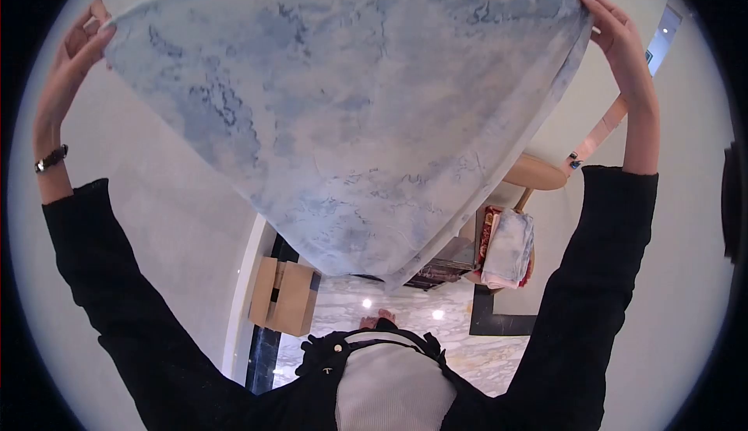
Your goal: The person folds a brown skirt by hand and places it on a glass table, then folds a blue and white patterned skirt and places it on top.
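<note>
A large blue and white marbled cloth (343, 112) hangs spread out between my raised hands, its lower part narrowing toward the floor. At the upper left, my left hand (82, 42) pinches one edge of it between thumb and fingers. My right hand (612, 26), at the upper right, grips the opposite edge close to a corner. Both arms are lifted and wide apart. The cloth hides much of what lies behind it.
An open cardboard box (292, 299) stands on the marble floor (343, 306) at the lower left. Folded fabrics (508, 252) are stacked on a seat to the right, near a round tan chair part (538, 172). White walls (171, 182) rise on both sides.
</note>
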Available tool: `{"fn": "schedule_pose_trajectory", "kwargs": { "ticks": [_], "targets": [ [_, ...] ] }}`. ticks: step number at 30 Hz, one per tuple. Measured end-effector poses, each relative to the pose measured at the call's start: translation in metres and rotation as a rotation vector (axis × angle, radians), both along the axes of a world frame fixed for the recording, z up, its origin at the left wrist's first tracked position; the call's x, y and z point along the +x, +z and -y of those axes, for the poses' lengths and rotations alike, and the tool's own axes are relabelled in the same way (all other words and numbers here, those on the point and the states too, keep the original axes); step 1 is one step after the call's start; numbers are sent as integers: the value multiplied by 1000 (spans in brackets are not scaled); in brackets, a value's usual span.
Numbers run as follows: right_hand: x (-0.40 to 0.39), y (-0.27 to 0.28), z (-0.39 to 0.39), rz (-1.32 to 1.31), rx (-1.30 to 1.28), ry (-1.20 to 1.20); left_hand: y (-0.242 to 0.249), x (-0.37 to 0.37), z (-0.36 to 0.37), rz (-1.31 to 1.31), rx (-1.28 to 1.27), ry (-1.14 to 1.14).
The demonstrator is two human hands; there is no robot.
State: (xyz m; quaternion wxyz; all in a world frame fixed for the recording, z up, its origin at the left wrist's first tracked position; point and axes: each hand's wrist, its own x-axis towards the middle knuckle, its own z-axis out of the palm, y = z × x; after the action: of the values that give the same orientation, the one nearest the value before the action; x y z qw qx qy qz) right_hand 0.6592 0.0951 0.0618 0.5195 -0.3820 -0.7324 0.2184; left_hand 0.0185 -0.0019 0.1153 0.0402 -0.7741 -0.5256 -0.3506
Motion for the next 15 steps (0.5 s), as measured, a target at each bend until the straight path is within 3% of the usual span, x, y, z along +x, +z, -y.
{"fn": "schedule_pose_trajectory", "kwargs": {
  "ticks": [2,5,7,12,15],
  "targets": [
    [-5,-5,-1,-68,-44,92,-15,11,23,144,-22,-97],
    [-13,-9,0,-166,-117,222,5,-29,41,-124,-364,-340],
    [-19,-18,-2,-214,-95,195,9,32,68,-288,-558,-451],
    [-30,-35,-14,-190,-163,152,-35,121,111,-451,-117,-112],
    [-36,-41,-15,-248,-197,73,-60,142,114,-572,-37,96]
  ]
}}
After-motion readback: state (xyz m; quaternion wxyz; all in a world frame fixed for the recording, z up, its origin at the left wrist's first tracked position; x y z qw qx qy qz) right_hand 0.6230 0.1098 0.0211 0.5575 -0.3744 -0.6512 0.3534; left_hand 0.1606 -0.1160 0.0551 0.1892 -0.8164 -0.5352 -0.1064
